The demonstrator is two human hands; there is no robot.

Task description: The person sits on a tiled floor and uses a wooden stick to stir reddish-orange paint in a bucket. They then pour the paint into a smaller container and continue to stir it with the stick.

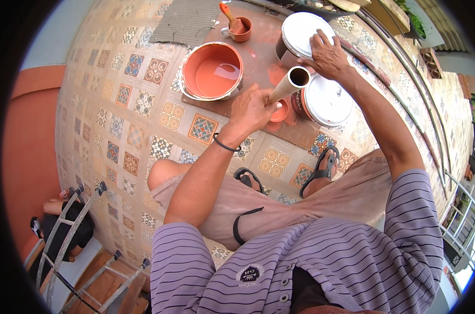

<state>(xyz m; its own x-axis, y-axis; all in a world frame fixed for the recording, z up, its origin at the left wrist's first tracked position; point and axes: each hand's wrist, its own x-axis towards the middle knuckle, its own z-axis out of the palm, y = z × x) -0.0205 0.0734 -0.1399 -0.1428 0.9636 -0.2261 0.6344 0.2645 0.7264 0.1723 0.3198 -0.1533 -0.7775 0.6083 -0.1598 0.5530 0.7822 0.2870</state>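
My left hand [252,109] grips an upright pale hollow tube [287,85], tilted to the right, above a small orange container [277,112], partly hidden. My right hand [326,55] rests with fingers apart on the edge of the white lid of the back bucket [299,32]. A second lidded bucket [329,99] stands nearer me, beside the tube. To the left sits an open bucket of orange paint [211,70]. Behind it, an orange-handled brush [226,11] stands in a small orange cup [241,35]. These things are on a paint-stained board [258,57] on the tiled floor.
At lower left, metal ladders [75,230] and a person in black [59,230] are by an orange wall [28,136]. Long rods [368,68] lie along the right. My sandalled feet [321,172] are below the board. A railing [460,209] stands at far right.
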